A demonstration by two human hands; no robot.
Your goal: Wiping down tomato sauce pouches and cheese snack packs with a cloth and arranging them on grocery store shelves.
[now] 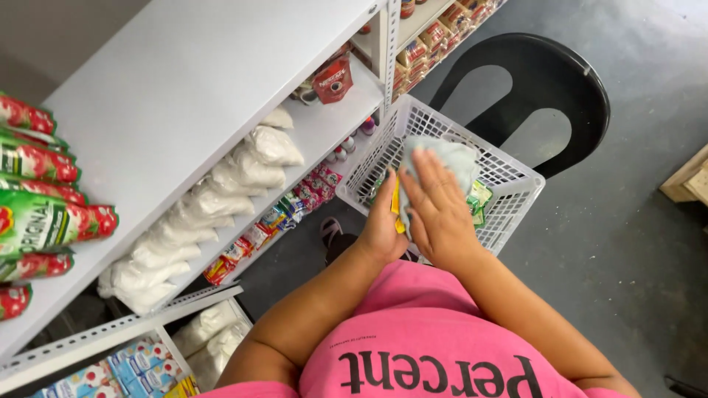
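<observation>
My left hand (381, 228) grips a thin yellow packet (396, 206) upright by its edge, just over the near rim of a white plastic basket (516, 195). My right hand (439, 203) lies flat with fingers together, pressing a pale blue-grey cloth (453, 156) against the packet's side. Most of the packet is hidden between the two hands. Small green packets (479, 197) lie inside the basket beside the cloth.
The basket rests on a black plastic chair (582, 88). A white metal shelf unit (192, 81) stands at left with white bags (214, 199), green-and-red pouches (40, 217), red packs and small sachets. A wooden pallet corner (689, 177) sits on the grey floor at right.
</observation>
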